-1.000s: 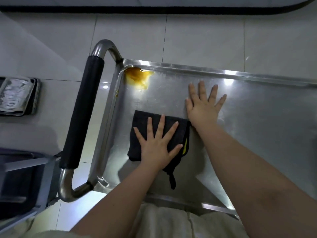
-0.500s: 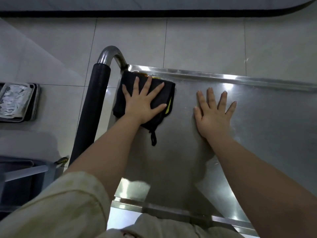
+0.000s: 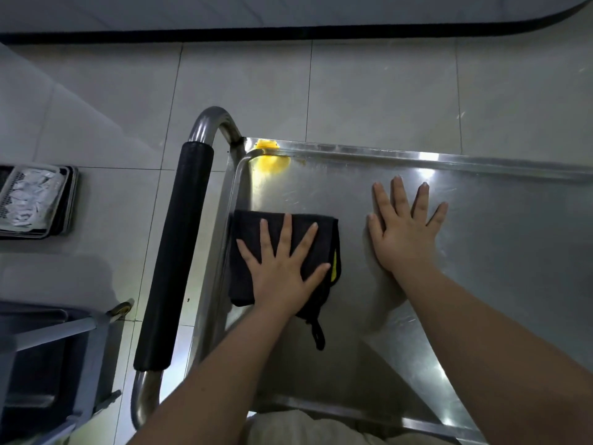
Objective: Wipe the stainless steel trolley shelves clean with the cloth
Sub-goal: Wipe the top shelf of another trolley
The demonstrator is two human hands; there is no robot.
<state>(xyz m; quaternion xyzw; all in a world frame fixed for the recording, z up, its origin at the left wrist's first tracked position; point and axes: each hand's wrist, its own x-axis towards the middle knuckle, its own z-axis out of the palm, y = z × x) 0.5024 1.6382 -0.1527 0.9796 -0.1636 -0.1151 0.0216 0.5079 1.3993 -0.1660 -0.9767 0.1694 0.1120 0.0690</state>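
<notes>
A folded black cloth (image 3: 321,232) with a yellow tag lies on the top shelf of the stainless steel trolley (image 3: 481,284), near its left edge. My left hand (image 3: 282,264) presses flat on the cloth with fingers spread. To its right, my right hand (image 3: 404,229) rests flat on the bare steel, fingers apart and holding nothing. A yellow stain (image 3: 271,159) sits in the shelf's far left corner, beyond the cloth and apart from it.
The trolley's black padded handle (image 3: 176,258) runs along the left side. On the tiled floor at left sits a dark tray (image 3: 35,200) with white packets. A grey and dark cart (image 3: 48,364) stands at the lower left.
My left hand has pulled the cloth back from the far left corner toward me, which uncovers the yellow stain, now smaller. My right hand has stayed flat on the shelf.
</notes>
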